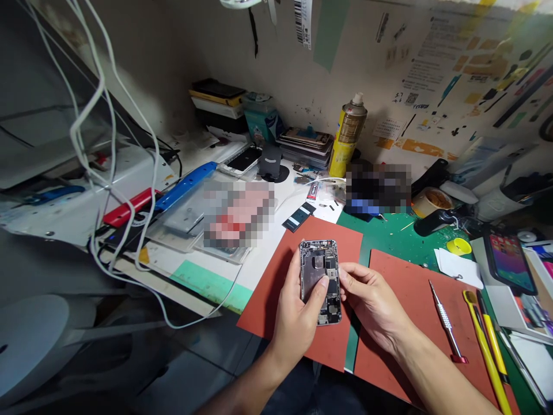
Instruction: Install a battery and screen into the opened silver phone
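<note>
red mats (415, 300) open, screwdriver (447, 323) right, cables (108, 173) left

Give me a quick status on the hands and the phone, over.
Left hand grips opened phone, thumb on its insides. Right hand pinches its right edge. Screwdriver lies apart on red mat.

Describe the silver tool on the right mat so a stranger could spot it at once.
Two red mats lie at the front of the bench; take the right mat, under the right hand. Near its right edge lies a slim silver tool with a red tip, unlike the yellow tools beside it.
</note>
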### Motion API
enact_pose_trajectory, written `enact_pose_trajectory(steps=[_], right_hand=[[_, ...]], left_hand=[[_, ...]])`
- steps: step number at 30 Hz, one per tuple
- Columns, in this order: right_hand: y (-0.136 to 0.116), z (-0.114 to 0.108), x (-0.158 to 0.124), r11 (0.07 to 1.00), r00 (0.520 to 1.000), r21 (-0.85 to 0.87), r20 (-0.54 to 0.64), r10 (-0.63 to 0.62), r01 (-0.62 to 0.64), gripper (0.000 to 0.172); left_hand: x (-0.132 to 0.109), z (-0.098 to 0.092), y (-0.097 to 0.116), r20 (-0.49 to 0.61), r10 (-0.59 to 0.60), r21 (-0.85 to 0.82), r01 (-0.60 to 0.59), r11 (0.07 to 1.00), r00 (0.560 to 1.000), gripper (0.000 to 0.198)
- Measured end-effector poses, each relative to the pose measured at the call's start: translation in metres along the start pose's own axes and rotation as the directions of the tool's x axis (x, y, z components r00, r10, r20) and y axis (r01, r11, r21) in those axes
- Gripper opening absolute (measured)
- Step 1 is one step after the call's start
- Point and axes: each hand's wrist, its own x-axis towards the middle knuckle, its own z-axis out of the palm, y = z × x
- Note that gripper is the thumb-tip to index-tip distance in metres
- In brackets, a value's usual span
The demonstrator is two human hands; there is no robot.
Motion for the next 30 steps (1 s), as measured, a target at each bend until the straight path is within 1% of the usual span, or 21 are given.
enact_pose_trajectory(steps=[12,24,30], right_hand=[[0.0021,-0.0023,0.0004,1.000,1.000,-0.004,0.003,-0.009,0.009,0.033],[-0.0001,-0.0002,0.0006,1.000,1.000,-0.017,-0.002,-0.006,0.006,0.033],[0.0004,-0.0007,-0.0006,1.000,1.000,-0.009,-0.011,-0.004,0.003,0.034]], left_hand=[[0.0010,0.0005,-0.0005,-0.015,-0.014,0.017,0.014,1.000,1.000,0.075],[0.0007,0.0000,-0.0008,-0.025,-0.007,0.055,0.008,0.998,1.000,0.072],[0.0008,0.0007,0.0013,-0.021,-0.011,0.036,0.012,0.999,1.000,0.073]])
